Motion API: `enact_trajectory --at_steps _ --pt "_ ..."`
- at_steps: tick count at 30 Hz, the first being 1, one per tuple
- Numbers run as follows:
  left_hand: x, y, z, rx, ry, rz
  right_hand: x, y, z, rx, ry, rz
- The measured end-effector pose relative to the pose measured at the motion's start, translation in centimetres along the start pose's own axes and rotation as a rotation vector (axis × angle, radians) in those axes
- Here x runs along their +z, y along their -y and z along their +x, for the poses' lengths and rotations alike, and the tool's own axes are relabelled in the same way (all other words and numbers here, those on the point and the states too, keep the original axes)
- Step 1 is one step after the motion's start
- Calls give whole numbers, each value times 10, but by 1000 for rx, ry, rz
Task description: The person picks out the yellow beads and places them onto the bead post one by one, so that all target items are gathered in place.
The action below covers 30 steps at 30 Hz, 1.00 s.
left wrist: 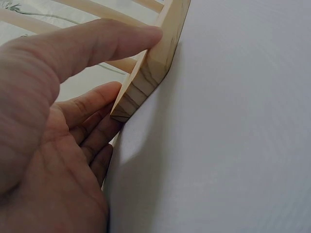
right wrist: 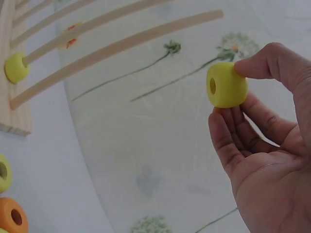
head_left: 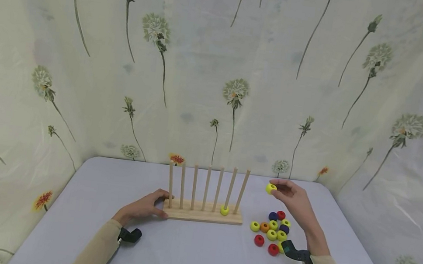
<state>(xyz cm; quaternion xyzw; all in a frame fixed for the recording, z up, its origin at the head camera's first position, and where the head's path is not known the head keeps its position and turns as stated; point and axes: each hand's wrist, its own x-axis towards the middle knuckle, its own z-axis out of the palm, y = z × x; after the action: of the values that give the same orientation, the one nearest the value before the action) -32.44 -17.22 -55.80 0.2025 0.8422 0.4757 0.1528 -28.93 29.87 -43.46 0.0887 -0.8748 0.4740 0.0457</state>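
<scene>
A wooden peg rack (head_left: 201,215) with several upright pegs stands on the table. One yellow bead (head_left: 224,210) sits at the base of the second peg from the right. My left hand (head_left: 147,205) grips the rack's left end, thumb (left wrist: 141,39) on the front edge and fingers behind it. Raised over the table to the right of the rack, my right hand (head_left: 293,200) pinches another yellow bead (right wrist: 227,85) between thumb and fingers. The bead's hole (right wrist: 212,86) faces toward the pegs in the right wrist view.
Loose beads lie on the table right of the rack, below my right hand: several yellow, several red such as the red bead (head_left: 273,249), a dark blue bead (head_left: 273,216) and an orange bead (head_left: 265,227). A flowered cloth (head_left: 201,82) hangs behind the table.
</scene>
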Motion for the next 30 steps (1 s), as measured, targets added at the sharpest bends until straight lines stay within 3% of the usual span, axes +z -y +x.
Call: enact_trajectory --at_steps 16,30 --pt "0 0 0 -9 -6 -8 6 39 20 -131 -28 78" --pt "-1 -1 -1 6 -1 -19 22 63 39 -227 30 141"
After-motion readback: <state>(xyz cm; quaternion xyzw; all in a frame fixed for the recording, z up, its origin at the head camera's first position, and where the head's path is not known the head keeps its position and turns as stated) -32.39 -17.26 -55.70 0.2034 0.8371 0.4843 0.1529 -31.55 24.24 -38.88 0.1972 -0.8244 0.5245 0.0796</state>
